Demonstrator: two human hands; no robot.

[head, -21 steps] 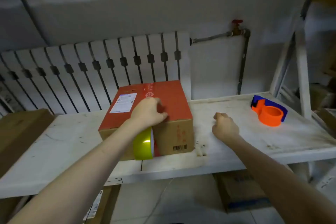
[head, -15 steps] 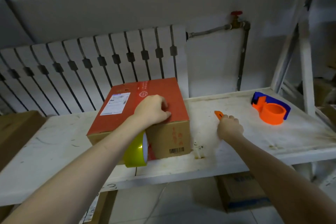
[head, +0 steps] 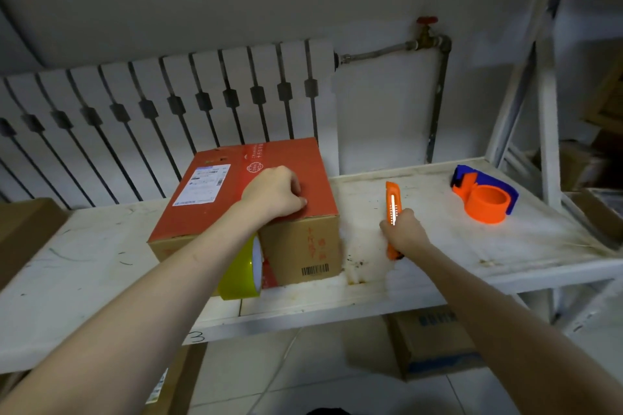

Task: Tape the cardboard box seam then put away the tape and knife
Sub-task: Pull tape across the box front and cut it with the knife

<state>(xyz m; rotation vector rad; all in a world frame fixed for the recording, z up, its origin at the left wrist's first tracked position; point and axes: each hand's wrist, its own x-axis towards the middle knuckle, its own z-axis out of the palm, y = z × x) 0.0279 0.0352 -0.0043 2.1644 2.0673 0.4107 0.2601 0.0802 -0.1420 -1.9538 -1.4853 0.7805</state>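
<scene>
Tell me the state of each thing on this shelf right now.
cardboard box, closed, left grip resting curled on top.
tape roll, on edge before the box, under left forearm.
utility knife, held in right grip.
tape dispenser, lying on shelf, untouched, no roll.

Cardboard box at frame centre, on shelf, close to its front edge. Radiator behind box, upper left. Left hand rests on box top, toward its right front corner. Tape roll round left forearm, before box front face. Knife just right of box, gripped in right hand, over shelf. Tape dispenser on shelf, far right, well apart from knife. Pipe on wall behind, right of radiator. Carton on floor under shelf, lower right.
</scene>
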